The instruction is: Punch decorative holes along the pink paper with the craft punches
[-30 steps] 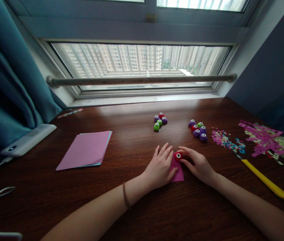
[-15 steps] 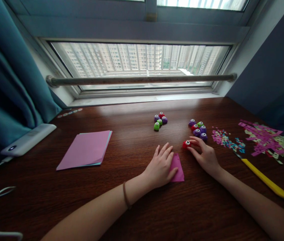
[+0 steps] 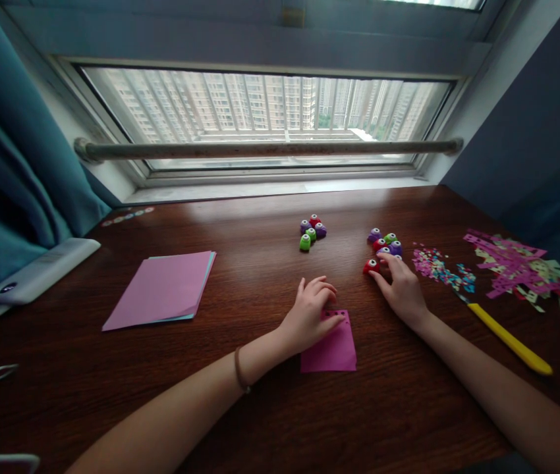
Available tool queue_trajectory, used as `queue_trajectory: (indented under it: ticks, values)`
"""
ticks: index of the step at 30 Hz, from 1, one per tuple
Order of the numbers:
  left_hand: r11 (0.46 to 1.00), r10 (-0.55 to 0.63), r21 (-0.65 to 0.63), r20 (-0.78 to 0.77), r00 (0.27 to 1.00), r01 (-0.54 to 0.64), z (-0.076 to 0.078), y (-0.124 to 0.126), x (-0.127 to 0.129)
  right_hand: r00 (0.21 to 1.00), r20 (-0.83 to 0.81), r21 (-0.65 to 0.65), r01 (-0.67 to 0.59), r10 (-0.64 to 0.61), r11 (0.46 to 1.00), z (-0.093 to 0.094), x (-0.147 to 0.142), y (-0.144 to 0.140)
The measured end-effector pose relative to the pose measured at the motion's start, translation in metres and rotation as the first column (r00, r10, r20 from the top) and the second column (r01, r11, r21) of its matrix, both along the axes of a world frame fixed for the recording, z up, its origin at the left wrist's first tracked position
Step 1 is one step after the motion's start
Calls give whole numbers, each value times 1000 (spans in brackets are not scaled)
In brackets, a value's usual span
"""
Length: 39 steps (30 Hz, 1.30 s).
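Observation:
My right hand (image 3: 402, 291) pinches a small red one-eyed paper punch (image 3: 371, 266) between thumb and fingertips, beside a cluster of similar purple, green and red punches (image 3: 394, 247). One punch of that cluster is partly hidden behind the fingers. My left hand (image 3: 307, 316) is over the upper left part of a small pink paper square (image 3: 329, 352). Its fingers are loosely bent and apart from the thumb, which reaches across the paper. Small dark holes show along the square's top edge. Whether the left thumb touches the paper I cannot tell.
Several more one-eyed punches (image 3: 311, 233) stand farther back. A pink and blue paper stack (image 3: 161, 288) lies left, near a white device (image 3: 43, 270) with a cable. To the right are confetti (image 3: 441, 266), cut paper strips (image 3: 520, 260) and a yellow-handled craft knife (image 3: 510, 339).
My left hand has lifted and drawn back with its fingers bent, uncovering more of the pink square, which now lies nearer me. My right hand with the red punch has moved slightly toward the cluster.

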<state>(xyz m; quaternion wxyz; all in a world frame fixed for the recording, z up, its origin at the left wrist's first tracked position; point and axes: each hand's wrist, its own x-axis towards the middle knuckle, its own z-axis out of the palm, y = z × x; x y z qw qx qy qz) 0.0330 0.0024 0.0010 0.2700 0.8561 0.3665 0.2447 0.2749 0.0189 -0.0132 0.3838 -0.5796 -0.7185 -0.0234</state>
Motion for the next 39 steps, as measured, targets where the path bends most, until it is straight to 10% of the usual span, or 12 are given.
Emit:
queue_trajectory:
  ticks: [8,15,20,26,31,39]
  values:
    - [999,34,42,-81,996,-31,2,-1,1,966,-127,-52,-235,227,971,19,-29,-30]
    - [993,40,-117,98,994,-28,6,1,-3,785,-500,-363,-572,364,736,23,-51,-50]
    - [829,118,-546,383,916,122,17,4,-3,549,-811,-338,-722,203,604,26,-54,-56]
    - [711,171,-656,510,843,253,22,5,-2,250,-955,-298,-784,-163,544,31,-56,-60]
    - [714,177,-655,508,843,246,21,2,-2,82,-965,-200,-846,-250,495,32,-56,-59]
    - [749,155,-620,507,848,234,25,-5,0,38,-960,-169,-869,-279,464,31,-55,-59]
